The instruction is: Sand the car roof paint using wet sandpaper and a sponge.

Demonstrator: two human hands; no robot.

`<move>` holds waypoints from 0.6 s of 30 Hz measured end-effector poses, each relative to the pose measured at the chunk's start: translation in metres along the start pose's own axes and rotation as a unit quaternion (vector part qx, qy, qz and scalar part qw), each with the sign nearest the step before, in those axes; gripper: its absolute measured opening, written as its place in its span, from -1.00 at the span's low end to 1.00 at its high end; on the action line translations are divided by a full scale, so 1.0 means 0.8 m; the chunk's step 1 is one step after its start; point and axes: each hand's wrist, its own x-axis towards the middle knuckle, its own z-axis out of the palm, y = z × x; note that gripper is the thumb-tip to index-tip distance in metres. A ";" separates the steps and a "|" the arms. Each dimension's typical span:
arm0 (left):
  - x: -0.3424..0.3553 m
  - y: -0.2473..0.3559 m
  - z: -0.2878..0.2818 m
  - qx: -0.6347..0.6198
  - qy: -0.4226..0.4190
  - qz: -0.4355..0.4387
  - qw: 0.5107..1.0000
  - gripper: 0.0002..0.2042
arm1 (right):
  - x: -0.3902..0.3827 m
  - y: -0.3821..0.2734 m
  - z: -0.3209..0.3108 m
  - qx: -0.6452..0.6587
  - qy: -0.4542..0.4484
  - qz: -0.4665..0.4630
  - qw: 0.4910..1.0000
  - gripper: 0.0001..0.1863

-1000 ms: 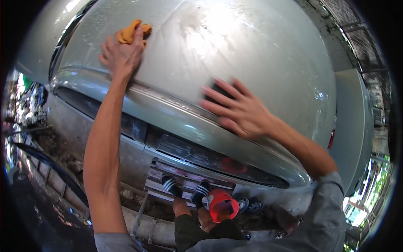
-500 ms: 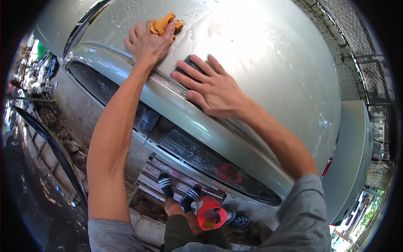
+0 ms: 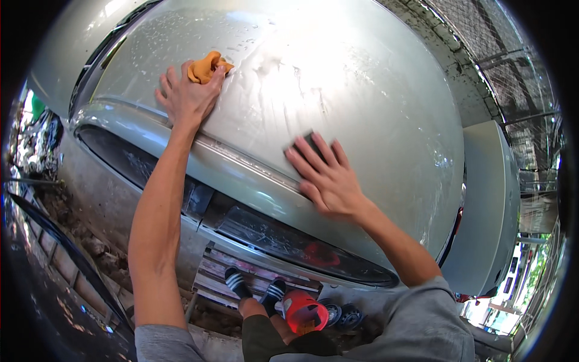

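Stretched over the wet, silvery car roof [image 3: 398,151] are both my arms. My left hand [image 3: 188,99] rests near the roof's edge, with a crumpled orange cloth [image 3: 204,67] pinched at its thumb and forefinger. The other fingers spread on the metal. Further right, my right hand [image 3: 330,178] lies flat, pressing a dark flat pad [image 3: 309,145] against the roof. Most of the pad is hidden beneath the fingers. Water drops and streaks show on the roof between and beyond my hands.
Below the roof edge are dark side windows [image 3: 265,232]. My feet, in striped dark slides [image 3: 236,280], stand on a slatted wooden platform [image 3: 214,271]. A red bucket [image 3: 295,301] is beside them, near more footwear [image 3: 348,315]. Wire fencing [image 3: 512,78] and a low wall run along the far right.
My right hand has slid the dark pad rightward along the roof, away from my left hand. The left hand keeps its place with the orange cloth while the whole view shifts slightly.
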 end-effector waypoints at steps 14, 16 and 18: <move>-0.061 0.132 0.021 -0.347 -0.054 0.369 0.860 -0.63 | -0.054 0.121 -0.023 -0.044 0.091 0.256 0.962 -0.42; -0.110 0.205 0.001 -0.386 -0.154 0.366 0.833 -0.70 | -0.058 0.085 0.005 -0.043 0.130 0.295 0.946 -0.42; -0.146 0.245 0.008 -0.438 -0.196 0.375 0.793 -0.72 | -0.102 0.025 0.023 -0.014 0.110 0.222 0.969 -0.35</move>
